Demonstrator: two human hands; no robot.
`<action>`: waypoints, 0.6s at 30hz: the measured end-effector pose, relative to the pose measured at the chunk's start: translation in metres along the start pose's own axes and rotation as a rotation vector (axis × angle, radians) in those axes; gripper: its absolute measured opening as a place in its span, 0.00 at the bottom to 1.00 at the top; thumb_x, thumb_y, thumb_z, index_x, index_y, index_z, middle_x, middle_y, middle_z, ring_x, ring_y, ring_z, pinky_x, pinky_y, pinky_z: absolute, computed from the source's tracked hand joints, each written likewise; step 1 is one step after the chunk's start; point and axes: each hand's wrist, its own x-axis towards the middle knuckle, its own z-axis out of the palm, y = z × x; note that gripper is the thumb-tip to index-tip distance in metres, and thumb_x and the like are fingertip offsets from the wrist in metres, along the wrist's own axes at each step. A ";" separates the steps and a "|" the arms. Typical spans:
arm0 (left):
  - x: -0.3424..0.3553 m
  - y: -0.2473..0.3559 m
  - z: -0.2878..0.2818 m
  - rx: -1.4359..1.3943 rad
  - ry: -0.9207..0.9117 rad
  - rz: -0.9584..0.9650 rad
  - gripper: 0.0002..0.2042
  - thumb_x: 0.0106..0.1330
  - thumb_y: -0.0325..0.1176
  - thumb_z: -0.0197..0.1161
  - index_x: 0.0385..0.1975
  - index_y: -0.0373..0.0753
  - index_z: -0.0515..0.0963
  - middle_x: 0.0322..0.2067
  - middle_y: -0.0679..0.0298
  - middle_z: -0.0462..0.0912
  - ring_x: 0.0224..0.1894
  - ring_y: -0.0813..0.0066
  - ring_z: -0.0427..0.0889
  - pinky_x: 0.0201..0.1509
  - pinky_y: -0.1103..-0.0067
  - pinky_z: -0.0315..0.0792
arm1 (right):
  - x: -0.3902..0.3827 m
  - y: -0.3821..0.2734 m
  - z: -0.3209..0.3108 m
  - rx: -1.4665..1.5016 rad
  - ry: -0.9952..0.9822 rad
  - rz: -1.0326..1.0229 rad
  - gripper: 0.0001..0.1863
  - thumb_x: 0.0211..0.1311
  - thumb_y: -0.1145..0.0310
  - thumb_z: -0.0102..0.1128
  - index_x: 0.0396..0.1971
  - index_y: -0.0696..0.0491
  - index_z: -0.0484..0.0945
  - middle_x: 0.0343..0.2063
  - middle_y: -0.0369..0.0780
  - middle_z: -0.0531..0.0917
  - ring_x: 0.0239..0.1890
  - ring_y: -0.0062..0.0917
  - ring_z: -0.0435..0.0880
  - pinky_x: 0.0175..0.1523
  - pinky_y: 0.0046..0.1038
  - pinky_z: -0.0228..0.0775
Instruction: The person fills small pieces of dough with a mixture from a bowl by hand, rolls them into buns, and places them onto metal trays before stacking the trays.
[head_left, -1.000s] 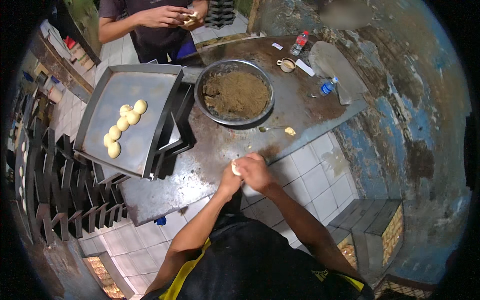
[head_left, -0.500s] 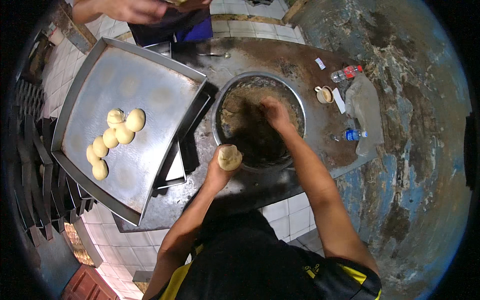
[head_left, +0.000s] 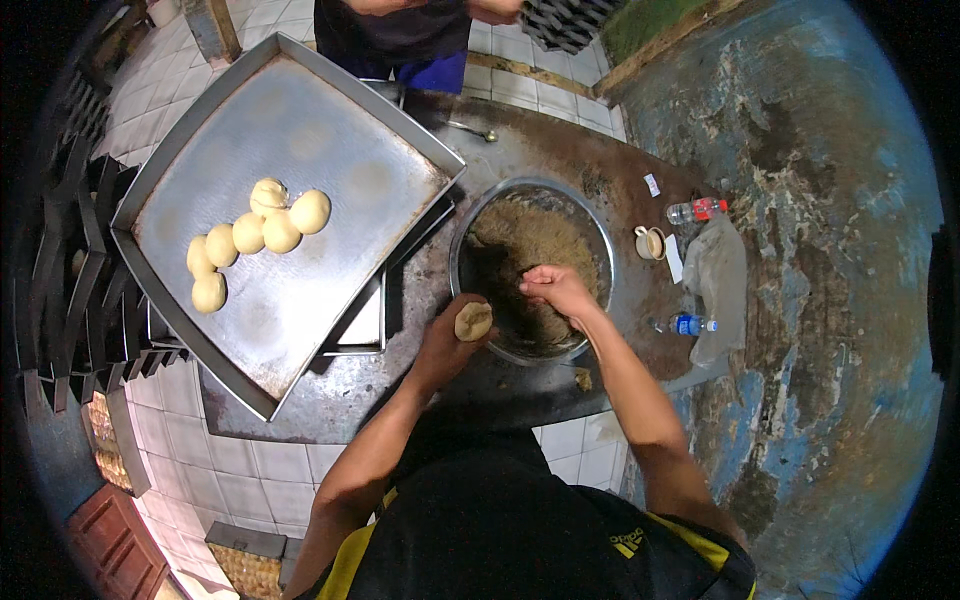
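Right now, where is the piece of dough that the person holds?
In the head view, the piece of dough sits in the left hand, near the picture's middle, at the near-left rim of the round metal bowl, right of the baking tray.

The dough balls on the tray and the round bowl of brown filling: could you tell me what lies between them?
In the head view, bare tray metal, then the tray's raised right rim, separates the dough balls from the bowl. Beyond that rim a narrow strip of dark worktop shows.

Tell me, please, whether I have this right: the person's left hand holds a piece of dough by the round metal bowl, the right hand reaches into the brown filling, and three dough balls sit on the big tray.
Not quite: the head view shows six dough balls on the tray, not three. The left hand does hold the dough piece beside the bowl, and the right hand reaches into the brown filling.
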 end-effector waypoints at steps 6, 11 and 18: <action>0.040 -0.003 0.040 0.240 0.164 -0.024 0.31 0.57 0.33 0.76 0.60 0.42 0.69 0.45 0.53 0.85 0.48 0.55 0.86 0.50 0.69 0.78 | -0.080 -0.024 0.050 0.212 0.273 -0.441 0.30 0.71 0.80 0.50 0.71 0.58 0.57 0.60 0.46 0.79 0.54 0.32 0.83 0.60 0.34 0.74; 0.043 -0.008 0.076 0.352 0.100 0.118 0.24 0.56 0.24 0.71 0.52 0.42 0.70 0.40 0.47 0.84 0.48 0.47 0.85 0.45 0.63 0.78 | -0.132 -0.022 0.048 -0.333 0.344 -0.605 0.32 0.67 0.77 0.53 0.71 0.55 0.59 0.60 0.53 0.77 0.60 0.43 0.79 0.64 0.36 0.71; 0.004 -0.005 0.102 0.327 0.166 0.147 0.15 0.63 0.26 0.67 0.47 0.39 0.72 0.37 0.50 0.84 0.43 0.49 0.85 0.44 0.66 0.77 | -0.126 0.018 0.019 -0.067 -0.059 -0.653 0.16 0.69 0.71 0.57 0.55 0.57 0.76 0.54 0.56 0.79 0.52 0.37 0.84 0.57 0.33 0.75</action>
